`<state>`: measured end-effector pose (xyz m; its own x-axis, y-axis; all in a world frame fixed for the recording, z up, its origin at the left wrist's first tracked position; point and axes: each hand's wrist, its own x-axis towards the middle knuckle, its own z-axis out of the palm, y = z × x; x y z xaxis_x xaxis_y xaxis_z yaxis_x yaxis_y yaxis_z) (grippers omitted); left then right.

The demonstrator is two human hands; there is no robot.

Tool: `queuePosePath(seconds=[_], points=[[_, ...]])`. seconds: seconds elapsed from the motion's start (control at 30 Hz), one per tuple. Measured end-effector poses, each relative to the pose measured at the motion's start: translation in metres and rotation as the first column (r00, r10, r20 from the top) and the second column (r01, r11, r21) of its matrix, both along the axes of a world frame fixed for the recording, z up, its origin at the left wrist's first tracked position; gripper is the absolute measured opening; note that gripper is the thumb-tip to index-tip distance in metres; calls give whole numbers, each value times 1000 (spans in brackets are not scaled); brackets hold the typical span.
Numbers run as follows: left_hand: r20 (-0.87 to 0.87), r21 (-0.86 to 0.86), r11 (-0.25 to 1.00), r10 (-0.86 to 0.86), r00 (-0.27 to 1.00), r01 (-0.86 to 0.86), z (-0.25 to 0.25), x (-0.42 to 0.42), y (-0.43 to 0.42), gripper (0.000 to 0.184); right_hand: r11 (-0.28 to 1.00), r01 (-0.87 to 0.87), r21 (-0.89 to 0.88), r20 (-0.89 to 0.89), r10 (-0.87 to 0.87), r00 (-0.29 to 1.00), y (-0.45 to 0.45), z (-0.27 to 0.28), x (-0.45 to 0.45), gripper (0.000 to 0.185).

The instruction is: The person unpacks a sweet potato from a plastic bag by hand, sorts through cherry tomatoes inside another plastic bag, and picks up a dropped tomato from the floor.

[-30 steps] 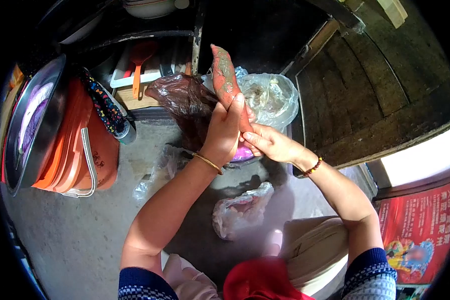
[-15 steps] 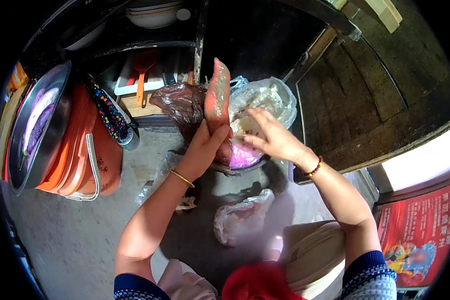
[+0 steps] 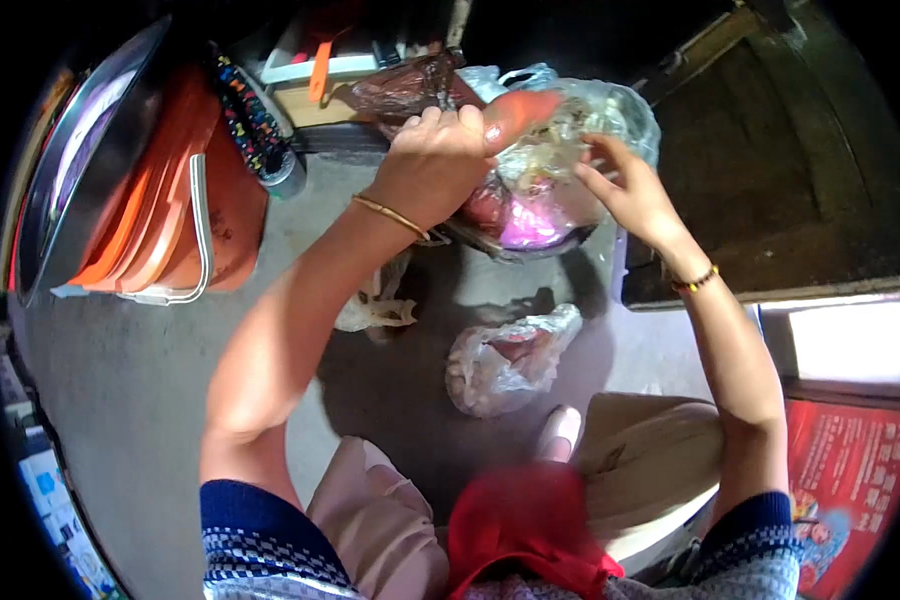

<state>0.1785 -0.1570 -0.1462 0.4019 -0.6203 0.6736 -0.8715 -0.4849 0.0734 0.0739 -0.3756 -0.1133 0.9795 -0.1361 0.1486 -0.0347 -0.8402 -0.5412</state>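
Now, left hand (image 3: 438, 155): fingers clamped on root (image 3: 518, 113);
right hand (image 3: 633, 192): fingers apart, bag (image 3: 638, 112) beyond;
root: I judge holding; next needs firmness

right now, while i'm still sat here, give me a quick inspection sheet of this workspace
surface: grey floor, part sunlit, part shaded
job's things: reddish root, blurred; clear plastic bag behind it; shiny pink plastic below
clutter: knotted-looking plastic bag on the floor near the shoe
left hand: closed round the root
right hand: open beside the clear bag; contact unclear
cables: nothing seen
surroundings: orange bucket and metal basin at left; dark wood panel and red poster at right
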Motion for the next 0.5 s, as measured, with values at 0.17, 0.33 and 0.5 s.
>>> queuePosePath(seconds=[0.17,0.33,0.5], points=[[-399,9,977,-191,897,212,25,1,63,37,986,-165,-13,-19,165,986,32,8,-27,28],[-724,-120,986,-167,669,117,10,-17,148,45,865,-494,87,-260,498,827,68,-26,-34,24],[-957,-268,871,-191,218,-413,-63,-67,208,33,800,-600,-26,-220,581,784,138,-103,-8,72]])
